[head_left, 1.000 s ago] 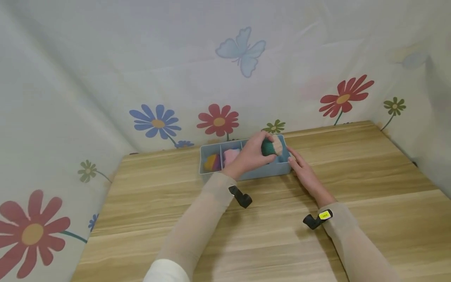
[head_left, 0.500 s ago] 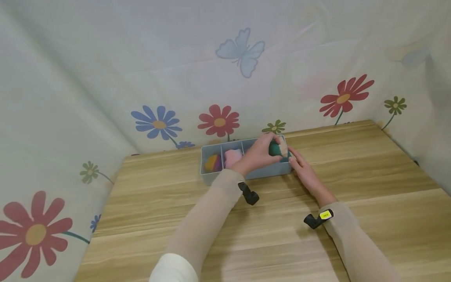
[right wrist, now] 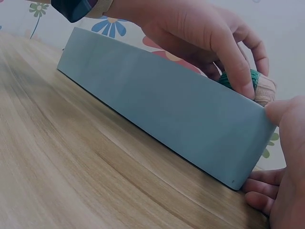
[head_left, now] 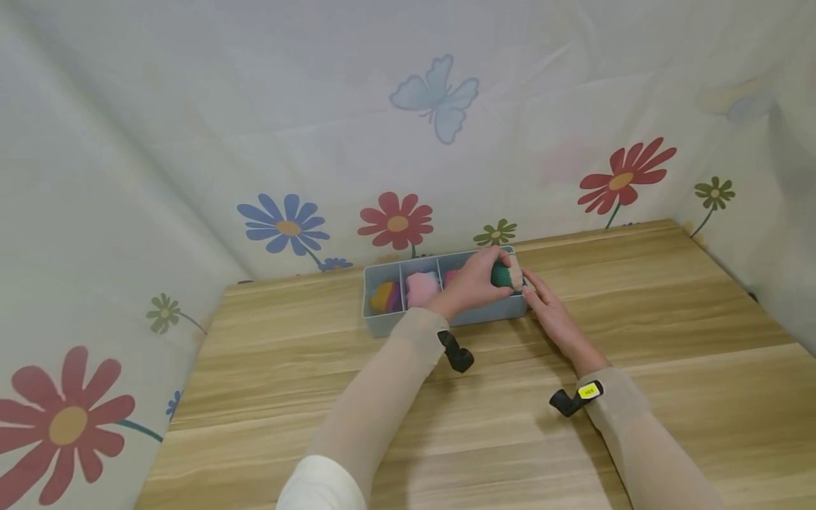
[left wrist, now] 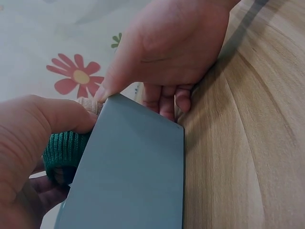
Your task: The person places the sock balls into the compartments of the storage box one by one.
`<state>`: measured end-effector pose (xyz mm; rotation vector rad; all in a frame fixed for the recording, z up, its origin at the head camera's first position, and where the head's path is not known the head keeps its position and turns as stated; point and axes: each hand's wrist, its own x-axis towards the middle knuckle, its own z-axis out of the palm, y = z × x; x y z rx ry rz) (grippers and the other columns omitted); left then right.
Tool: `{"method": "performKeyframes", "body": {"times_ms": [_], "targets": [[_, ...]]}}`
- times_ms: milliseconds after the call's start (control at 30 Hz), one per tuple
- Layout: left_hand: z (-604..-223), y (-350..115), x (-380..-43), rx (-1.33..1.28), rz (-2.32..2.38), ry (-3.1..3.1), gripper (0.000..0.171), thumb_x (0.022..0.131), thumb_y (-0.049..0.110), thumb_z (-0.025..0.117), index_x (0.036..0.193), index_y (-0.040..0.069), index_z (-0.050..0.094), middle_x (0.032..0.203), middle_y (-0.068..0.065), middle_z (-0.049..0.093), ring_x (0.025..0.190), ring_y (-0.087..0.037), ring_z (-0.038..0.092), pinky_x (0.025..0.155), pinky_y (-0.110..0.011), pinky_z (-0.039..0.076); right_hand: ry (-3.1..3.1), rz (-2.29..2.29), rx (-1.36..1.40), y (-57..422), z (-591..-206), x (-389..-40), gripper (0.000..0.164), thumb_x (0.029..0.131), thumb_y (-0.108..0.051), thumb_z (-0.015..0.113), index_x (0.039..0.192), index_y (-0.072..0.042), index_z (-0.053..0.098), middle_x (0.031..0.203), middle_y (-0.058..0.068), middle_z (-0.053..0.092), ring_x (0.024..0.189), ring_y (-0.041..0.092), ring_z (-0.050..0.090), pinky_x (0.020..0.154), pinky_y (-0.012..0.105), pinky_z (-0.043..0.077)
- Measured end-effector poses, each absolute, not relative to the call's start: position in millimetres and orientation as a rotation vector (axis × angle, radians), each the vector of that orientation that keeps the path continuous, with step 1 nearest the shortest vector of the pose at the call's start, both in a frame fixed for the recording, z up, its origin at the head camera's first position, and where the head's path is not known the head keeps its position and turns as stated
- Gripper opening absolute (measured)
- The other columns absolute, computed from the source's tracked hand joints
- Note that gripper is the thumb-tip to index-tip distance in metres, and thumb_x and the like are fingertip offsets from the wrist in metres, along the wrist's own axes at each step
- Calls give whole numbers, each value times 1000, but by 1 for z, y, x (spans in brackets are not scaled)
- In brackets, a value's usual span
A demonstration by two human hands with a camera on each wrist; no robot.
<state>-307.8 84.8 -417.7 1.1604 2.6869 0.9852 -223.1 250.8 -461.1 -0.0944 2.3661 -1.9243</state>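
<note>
My left hand [head_left: 470, 286] grips a rolled green and beige ribbed-knit sock [head_left: 502, 275], thumb on the near side and fingers on the far side. It holds the sock at the rim of the right end of a blue-grey divided box [head_left: 487, 312]. In the left wrist view the box wall [left wrist: 138, 157] hides part of the green knit [left wrist: 66, 150]. My right hand [head_left: 556, 320] holds the box's right end, its thumb on the top corner and its fingers against the end wall. The right wrist view shows the sock's beige end [right wrist: 265, 89] above the rim.
A yellow and purple bundle [head_left: 385, 296] lies in the leftmost compartment, with a pink bundle [head_left: 421, 288] beside it. Something reddish pink [head_left: 450, 275] partly shows in the following one. The box stands on a wooden table [head_left: 280, 368], near a flower-printed curtain [head_left: 535, 170].
My left hand has moved right and slightly down with the sock, toward the box's right end. The reddish pink thing has come into sight behind it. My right hand has stayed in place.
</note>
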Motion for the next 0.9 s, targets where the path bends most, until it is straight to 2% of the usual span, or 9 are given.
{"method": "performKeyframes", "body": {"times_ms": [100, 400, 533, 767, 900], "targets": [[-417, 86, -308, 1139, 977, 2686, 38, 78, 22, 74, 105, 15, 48, 109, -1, 50, 95, -13, 47, 76, -24, 42, 2363, -1924, -94, 247, -453, -219, 54, 101, -32, 32, 150, -17, 12, 154, 14, 6, 136, 37, 12, 100, 60, 23], [-417, 91, -312, 1081, 820, 2690, 30, 82, 17, 70, 107, 9, 55, 104, -2, 57, 93, -13, 52, 78, -24, 42, 2392, -1919, -74, 246, -453, -219, 53, 101, -31, 33, 150, -17, 15, 154, 13, 8, 137, 36, 11, 100, 60, 23], [-416, 90, -311, 1067, 793, 2696, 27, 83, 16, 70, 106, 9, 57, 104, -2, 58, 95, -14, 52, 79, -26, 43, 2389, -1927, -69, 250, -466, -227, 53, 101, -33, 34, 150, -22, 16, 154, 10, 8, 137, 34, 11, 101, 60, 22], [-418, 80, -309, 1135, 758, 2696, 20, 86, 15, 64, 105, 9, 57, 108, -3, 58, 108, -17, 52, 91, -25, 40, 2427, -1930, -98, 255, -482, -233, 53, 100, -40, 35, 149, -29, 17, 154, 5, 10, 137, 32, 12, 100, 60, 23], [-417, 70, -302, 1175, 792, 2688, 22, 87, 15, 63, 107, 8, 57, 109, -4, 58, 100, -18, 53, 85, -26, 41, 2442, -1919, -108, 255, -483, -233, 54, 99, -41, 34, 149, -29, 16, 154, 6, 9, 137, 33, 11, 101, 60, 23]]}}
